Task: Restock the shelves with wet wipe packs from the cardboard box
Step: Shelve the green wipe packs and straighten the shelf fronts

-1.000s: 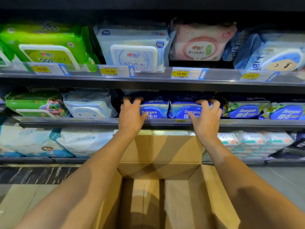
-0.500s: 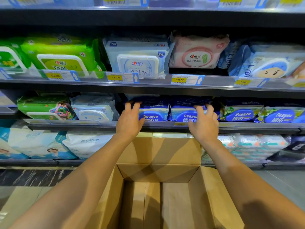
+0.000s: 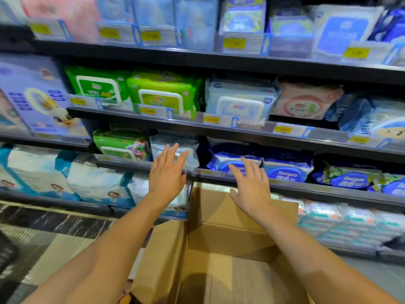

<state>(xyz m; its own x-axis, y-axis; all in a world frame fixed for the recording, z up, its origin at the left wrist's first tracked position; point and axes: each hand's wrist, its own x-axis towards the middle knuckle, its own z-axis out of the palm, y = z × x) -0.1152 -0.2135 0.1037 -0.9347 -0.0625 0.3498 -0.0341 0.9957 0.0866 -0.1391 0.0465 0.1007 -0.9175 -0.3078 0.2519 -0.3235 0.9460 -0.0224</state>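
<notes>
L hand [image 3: 167, 172] & R hand [image 3: 249, 183]: fingers spread wide, holding nothing, just in front of shelf edge [image 3: 306, 188]. Blue Deeyeo wipe packs [image 3: 282, 172] on shelf beyond R hand. Cardboard box [image 3: 230, 238] below, no packs visible inside. Step prob. placing done; next: check box for more.

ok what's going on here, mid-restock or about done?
A person is restocking wet wipes at a shop shelf. Both hands are empty with fingers straight: the left hand is in front of a white pack, the right hand in front of the blue Deeyeo packs. The cardboard box sits open below, and what shows of its inside holds no packs.
</notes>
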